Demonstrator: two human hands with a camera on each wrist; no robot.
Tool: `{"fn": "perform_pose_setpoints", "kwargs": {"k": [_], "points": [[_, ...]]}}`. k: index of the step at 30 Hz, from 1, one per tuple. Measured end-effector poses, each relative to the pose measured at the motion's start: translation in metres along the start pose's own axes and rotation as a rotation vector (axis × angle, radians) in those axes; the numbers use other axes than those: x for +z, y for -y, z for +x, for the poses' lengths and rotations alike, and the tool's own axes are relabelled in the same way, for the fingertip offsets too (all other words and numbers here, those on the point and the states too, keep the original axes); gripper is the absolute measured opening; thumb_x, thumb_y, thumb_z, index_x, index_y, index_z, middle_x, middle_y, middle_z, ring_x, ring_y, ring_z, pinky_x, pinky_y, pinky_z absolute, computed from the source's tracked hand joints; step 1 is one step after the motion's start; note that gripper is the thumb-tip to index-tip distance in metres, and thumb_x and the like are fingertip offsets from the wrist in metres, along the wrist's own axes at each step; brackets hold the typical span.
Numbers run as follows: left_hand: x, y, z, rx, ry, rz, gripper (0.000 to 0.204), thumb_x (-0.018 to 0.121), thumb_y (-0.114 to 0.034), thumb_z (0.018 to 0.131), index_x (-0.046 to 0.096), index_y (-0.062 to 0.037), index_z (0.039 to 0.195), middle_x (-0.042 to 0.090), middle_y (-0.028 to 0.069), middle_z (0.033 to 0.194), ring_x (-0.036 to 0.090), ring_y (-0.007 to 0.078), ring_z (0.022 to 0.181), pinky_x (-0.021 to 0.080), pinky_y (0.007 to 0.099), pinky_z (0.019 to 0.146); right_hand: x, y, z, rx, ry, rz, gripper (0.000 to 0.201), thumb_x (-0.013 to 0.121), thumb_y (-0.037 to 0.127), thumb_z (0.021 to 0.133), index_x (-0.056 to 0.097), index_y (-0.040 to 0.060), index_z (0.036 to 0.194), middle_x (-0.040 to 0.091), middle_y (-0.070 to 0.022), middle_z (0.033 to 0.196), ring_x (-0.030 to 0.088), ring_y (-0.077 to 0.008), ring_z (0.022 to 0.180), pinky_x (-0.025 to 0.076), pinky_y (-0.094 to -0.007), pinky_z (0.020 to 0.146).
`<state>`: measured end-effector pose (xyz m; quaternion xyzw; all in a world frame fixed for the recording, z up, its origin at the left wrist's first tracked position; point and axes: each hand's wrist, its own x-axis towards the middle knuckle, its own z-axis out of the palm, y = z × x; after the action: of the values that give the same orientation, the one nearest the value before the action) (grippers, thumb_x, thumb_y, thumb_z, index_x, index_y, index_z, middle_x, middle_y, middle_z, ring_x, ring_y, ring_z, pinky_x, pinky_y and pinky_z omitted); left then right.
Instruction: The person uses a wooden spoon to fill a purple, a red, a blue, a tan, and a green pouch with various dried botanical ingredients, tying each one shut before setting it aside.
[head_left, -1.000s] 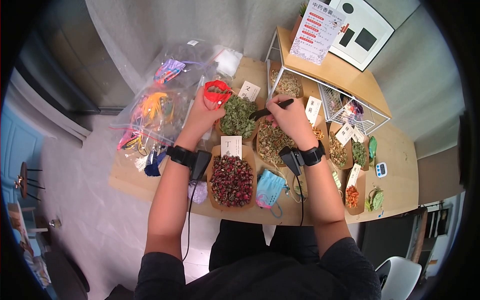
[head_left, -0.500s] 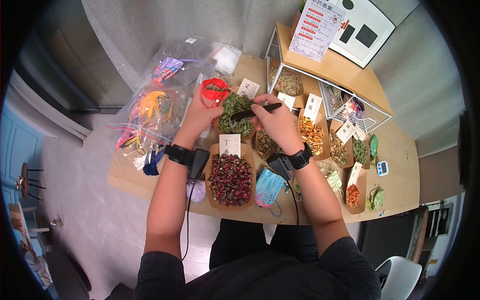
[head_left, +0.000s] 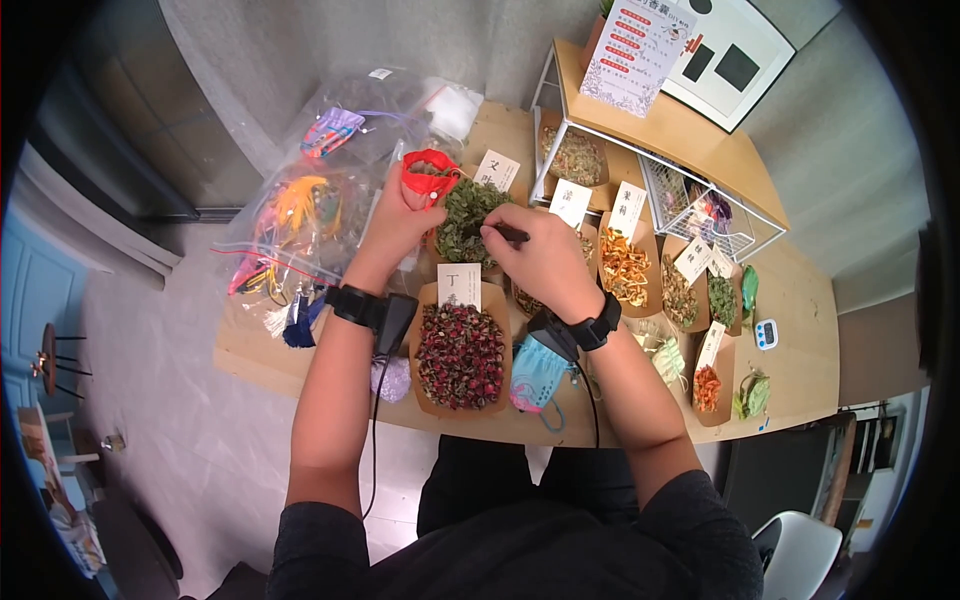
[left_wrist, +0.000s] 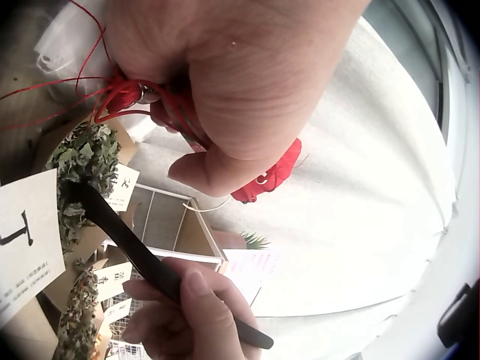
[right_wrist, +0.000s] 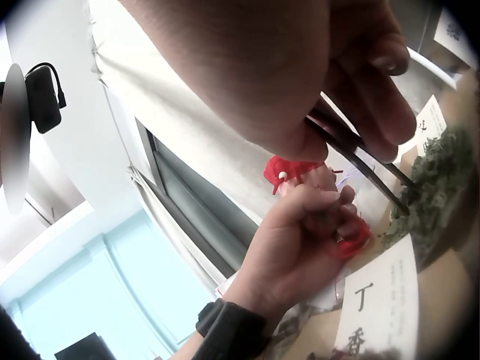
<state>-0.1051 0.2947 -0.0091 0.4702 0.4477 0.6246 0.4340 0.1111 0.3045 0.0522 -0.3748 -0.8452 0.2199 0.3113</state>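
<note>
In the head view my left hand (head_left: 400, 222) holds a small red pouch (head_left: 430, 184) with its mouth facing up. Red cords (left_wrist: 124, 97) trail from that hand in the left wrist view. My right hand (head_left: 545, 258) pinches black tweezers (left_wrist: 135, 246), whose two prongs show in the right wrist view. Their tips dip into dried green leaves (head_left: 462, 228) heaped in a paper tray just right of the pouch. A white label card (head_left: 496, 170) stands behind those leaves. Part of the tweezers is hidden by my right hand in the head view.
Nearest me is a tray of dried rosebuds (head_left: 460, 355), with a blue pouch (head_left: 540, 375) beside it. More trays, including orange dried flowers (head_left: 625, 268), stand to the right. A clear plastic bag (head_left: 300, 215) of tassels lies left. A wooden shelf (head_left: 680, 130) rises at the back right.
My right hand has moved left and the tweezers have gone from over the middle tray's edge down into the green leaves. The left hand still holds the red pouch in nearly the same place.
</note>
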Motion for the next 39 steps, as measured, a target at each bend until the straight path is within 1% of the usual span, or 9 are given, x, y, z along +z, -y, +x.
{"fn": "perform_pose_setpoints", "kwargs": {"k": [4, 7, 10, 13, 16, 25, 28, 34, 39], "points": [[0.002, -0.004, -0.001, -0.003, 0.007, -0.028, 0.069, 0.065, 0.009, 0.075, 0.044, -0.0060, 0.139, 0.060, 0.0039, 0.129, 0.058, 0.0134, 0.116, 0.047, 0.0281, 0.096, -0.005, -0.001, 0.002, 0.053, -0.079, -0.033, 0.015, 0.069, 0.021, 0.087, 0.072, 0.0075, 0.092, 0.072, -0.0134, 0.077, 0.070, -0.0341, 0.072, 0.056, -0.0412, 0.067], [0.002, -0.004, -0.001, -0.012, 0.015, -0.049, 0.069, 0.064, 0.010, 0.075, 0.044, -0.0060, 0.139, 0.060, 0.0041, 0.129, 0.058, 0.0137, 0.116, 0.047, 0.0282, 0.095, -0.011, 0.002, 0.003, 0.142, -0.067, -0.049, 0.016, 0.069, 0.020, 0.087, 0.073, 0.0054, 0.091, 0.072, -0.0145, 0.077, 0.071, -0.0336, 0.072, 0.056, -0.0404, 0.067], [0.001, -0.003, 0.000, -0.015, 0.021, -0.070, 0.069, 0.063, 0.011, 0.076, 0.043, -0.0060, 0.139, 0.060, 0.0041, 0.128, 0.059, 0.0136, 0.115, 0.048, 0.0280, 0.094, -0.008, -0.010, 0.005, 0.179, -0.110, 0.023, 0.018, 0.069, 0.021, 0.088, 0.074, 0.0033, 0.092, 0.072, -0.0163, 0.077, 0.071, -0.0334, 0.072, 0.056, -0.0394, 0.067], [0.001, -0.003, 0.000, -0.010, -0.002, -0.080, 0.066, 0.066, 0.010, 0.074, 0.044, -0.0017, 0.135, 0.062, 0.0079, 0.123, 0.061, 0.0154, 0.112, 0.050, 0.0292, 0.095, -0.011, -0.016, 0.008, 0.244, -0.088, 0.052, 0.021, 0.069, 0.022, 0.089, 0.073, 0.0014, 0.092, 0.071, -0.0174, 0.076, 0.071, -0.0322, 0.071, 0.055, -0.0379, 0.067], [0.000, -0.001, 0.001, 0.007, 0.000, -0.052, 0.067, 0.067, 0.009, 0.073, 0.044, -0.0017, 0.136, 0.062, 0.0079, 0.124, 0.060, 0.0154, 0.113, 0.050, 0.0295, 0.096, -0.013, -0.020, 0.009, 0.299, -0.091, 0.147, 0.022, 0.069, 0.022, 0.090, 0.073, 0.0002, 0.094, 0.071, -0.0182, 0.077, 0.071, -0.0315, 0.071, 0.055, -0.0367, 0.068], [0.001, -0.001, 0.000, -0.014, -0.004, -0.067, 0.068, 0.067, 0.008, 0.073, 0.044, -0.0021, 0.136, 0.061, 0.0074, 0.124, 0.060, 0.0154, 0.113, 0.049, 0.0291, 0.095, -0.007, -0.016, 0.010, 0.237, -0.072, 0.095, 0.023, 0.069, 0.023, 0.091, 0.072, 0.0006, 0.096, 0.070, -0.0174, 0.075, 0.069, -0.0313, 0.069, 0.053, -0.0378, 0.066], [0.000, 0.001, 0.001, 0.001, 0.008, -0.012, 0.069, 0.063, 0.011, 0.076, 0.043, -0.0060, 0.139, 0.061, 0.0040, 0.126, 0.060, 0.0133, 0.113, 0.049, 0.0280, 0.092, 0.000, -0.023, 0.010, 0.264, -0.034, 0.111, 0.022, 0.068, 0.022, 0.091, 0.072, 0.0007, 0.096, 0.070, -0.0169, 0.076, 0.069, -0.0322, 0.069, 0.053, -0.0377, 0.066], [-0.002, 0.005, 0.002, 0.021, 0.015, -0.056, 0.069, 0.065, 0.010, 0.076, 0.043, -0.0061, 0.139, 0.061, 0.0039, 0.126, 0.060, 0.0139, 0.112, 0.049, 0.0285, 0.092, -0.016, -0.024, 0.014, 0.263, -0.104, 0.220, 0.025, 0.068, 0.024, 0.093, 0.071, -0.0002, 0.096, 0.069, -0.0131, 0.073, 0.067, -0.0237, 0.066, 0.052, -0.0335, 0.065], [-0.001, 0.002, 0.001, -0.021, 0.013, -0.043, 0.070, 0.065, 0.010, 0.075, 0.043, -0.0061, 0.139, 0.061, 0.0043, 0.127, 0.060, 0.0147, 0.114, 0.049, 0.0297, 0.095, -0.006, -0.030, 0.014, 0.340, -0.055, 0.218, 0.025, 0.067, 0.024, 0.094, 0.070, -0.0012, 0.095, 0.069, -0.0103, 0.072, 0.064, -0.0177, 0.064, 0.050, -0.0314, 0.062]]}}
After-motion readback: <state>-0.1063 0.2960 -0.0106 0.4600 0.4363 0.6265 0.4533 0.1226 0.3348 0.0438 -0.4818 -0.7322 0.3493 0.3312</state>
